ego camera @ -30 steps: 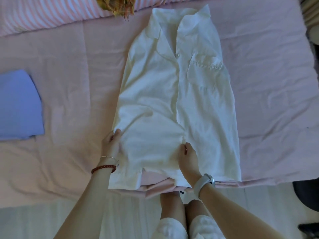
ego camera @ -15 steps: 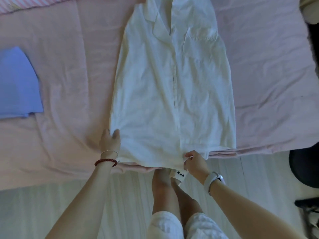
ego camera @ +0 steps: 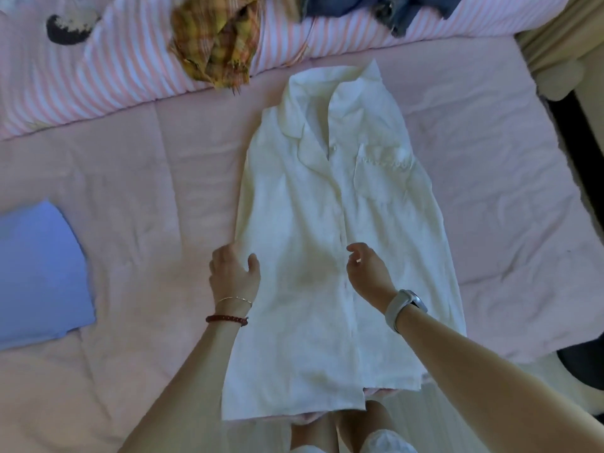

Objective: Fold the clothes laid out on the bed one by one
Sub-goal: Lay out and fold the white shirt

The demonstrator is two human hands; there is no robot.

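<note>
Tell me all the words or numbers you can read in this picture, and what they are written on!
There are none that can be read.
The white shirt shows no print or label.
The folded blue cloth is plain.
The watch on the right wrist is turned so that its face cannot be read.
The yellow plaid cloth has only a pattern.

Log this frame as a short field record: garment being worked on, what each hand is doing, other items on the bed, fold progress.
garment: white shirt, laid flat and face up on the pink bed cover, collar away from the person, hem at the near edge
left hand: at the shirt's left edge, fingers loosely curled, grip unclear
right hand: over the button placket, fingers relaxed, holding nothing
other items: folded blue garment at left; yellow plaid cloth and dark clothes on the striped bedding
fold progress: sides look tucked under, lengthwise fold not yet done
</note>
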